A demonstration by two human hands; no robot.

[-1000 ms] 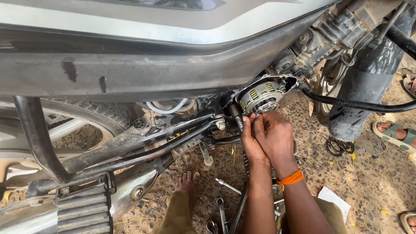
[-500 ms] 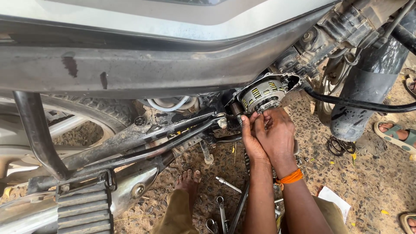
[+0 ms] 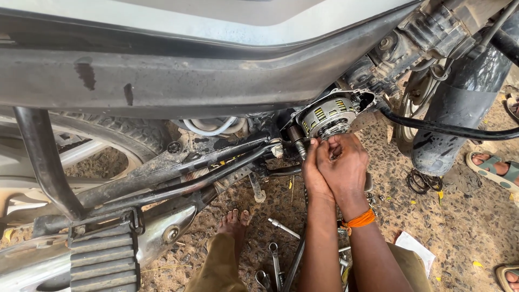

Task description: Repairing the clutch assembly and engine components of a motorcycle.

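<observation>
Metal clutch assembly point(image 3: 328, 116) — both hands at it — black cable point(image 3: 448, 128) beside.

- I am seeing two hands of mine, left point(image 3: 313, 170) and right point(image 3: 346, 165).
- I am counting one clutch point(image 3: 328, 116).
- I am seeing one bare foot point(image 3: 233, 221).
- I am counting one footrest point(image 3: 104, 259).
- I am seeing one sandal point(image 3: 489, 167).
- I am counting one wristband point(image 3: 359, 219).
</observation>
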